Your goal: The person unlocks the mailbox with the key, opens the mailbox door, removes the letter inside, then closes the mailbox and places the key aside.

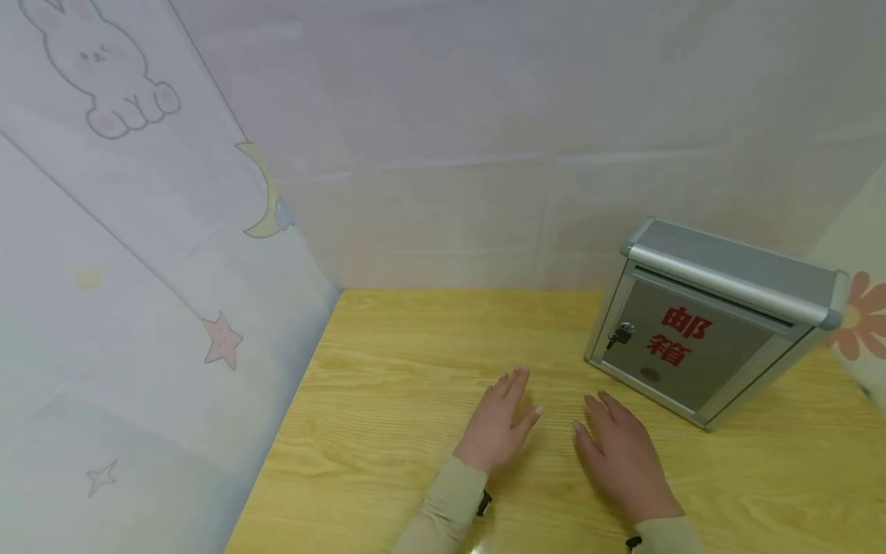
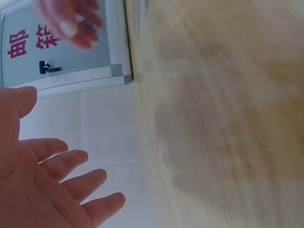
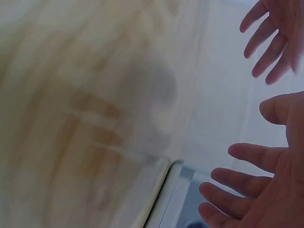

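A grey metal mailbox (image 1: 713, 323) with red characters stands upright on the right part of the wooden table (image 1: 388, 385). Its front door has a slot along the top, and a key with a black head (image 1: 621, 334) sits in the lock at the door's left side. My left hand (image 1: 494, 423) is over the middle of the table, fingers extended and holding nothing. To its right, my right hand (image 1: 623, 454) is just in front of the mailbox's lower left corner, its fingers spread and nothing in them. Both palms face inward in the wrist views.
A pale wall sheet (image 1: 443, 154) rises behind the table. At the left, another sheet carries a rabbit drawing (image 1: 104, 69), a moon and a pink star (image 1: 221, 341). A red flower print (image 1: 861, 315) shows behind the mailbox's right side.
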The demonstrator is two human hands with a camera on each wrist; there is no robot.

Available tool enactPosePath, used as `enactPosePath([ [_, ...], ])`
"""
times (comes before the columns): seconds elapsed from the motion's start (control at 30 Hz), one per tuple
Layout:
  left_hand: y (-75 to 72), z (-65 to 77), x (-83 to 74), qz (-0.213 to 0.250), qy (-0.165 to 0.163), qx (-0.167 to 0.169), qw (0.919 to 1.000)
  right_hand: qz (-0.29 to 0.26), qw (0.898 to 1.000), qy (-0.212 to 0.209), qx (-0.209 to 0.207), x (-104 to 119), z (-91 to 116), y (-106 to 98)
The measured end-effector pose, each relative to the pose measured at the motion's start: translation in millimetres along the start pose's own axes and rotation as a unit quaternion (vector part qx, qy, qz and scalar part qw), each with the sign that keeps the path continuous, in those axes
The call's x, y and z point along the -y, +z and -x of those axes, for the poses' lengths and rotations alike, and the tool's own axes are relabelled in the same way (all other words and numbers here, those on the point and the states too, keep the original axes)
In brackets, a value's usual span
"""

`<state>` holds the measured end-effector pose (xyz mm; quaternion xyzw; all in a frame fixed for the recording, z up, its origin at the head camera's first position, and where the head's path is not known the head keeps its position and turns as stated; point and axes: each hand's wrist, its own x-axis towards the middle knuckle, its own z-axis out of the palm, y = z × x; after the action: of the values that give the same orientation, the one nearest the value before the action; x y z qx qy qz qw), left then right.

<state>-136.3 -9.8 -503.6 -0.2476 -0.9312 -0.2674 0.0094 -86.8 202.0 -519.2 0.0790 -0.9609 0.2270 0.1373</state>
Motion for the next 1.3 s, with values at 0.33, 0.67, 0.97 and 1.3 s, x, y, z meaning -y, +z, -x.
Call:
enactPosePath([
  [0.33, -15.1, -71.3, -25.8, 0.201, 0.001, -0.014, 0.9795, 0.011, 0.993, 0.114, -0.011, -66.5, 26.0, -50.9],
  [0.67, -39.9, -144.8, -69.3, 0.250, 0.079, -0.061, 0.9632, 0.016, 0.937, 0.327, -0.120, -68.5, 15.3, -124.8],
  [0.97, -65.0, -182.0, -95.2, 0.249, 0.109, -0.073, 0.9596, 0.011, 0.907, 0.275, -0.318, -50.8, -17.5, -173.4],
  [1.3, -60.1, -197.9, -109.5, 0.234, 0.139, -0.060, 0.9605, -0.032, 0.924, 0.260, -0.279, -38.5, -47.7, -199.2],
])
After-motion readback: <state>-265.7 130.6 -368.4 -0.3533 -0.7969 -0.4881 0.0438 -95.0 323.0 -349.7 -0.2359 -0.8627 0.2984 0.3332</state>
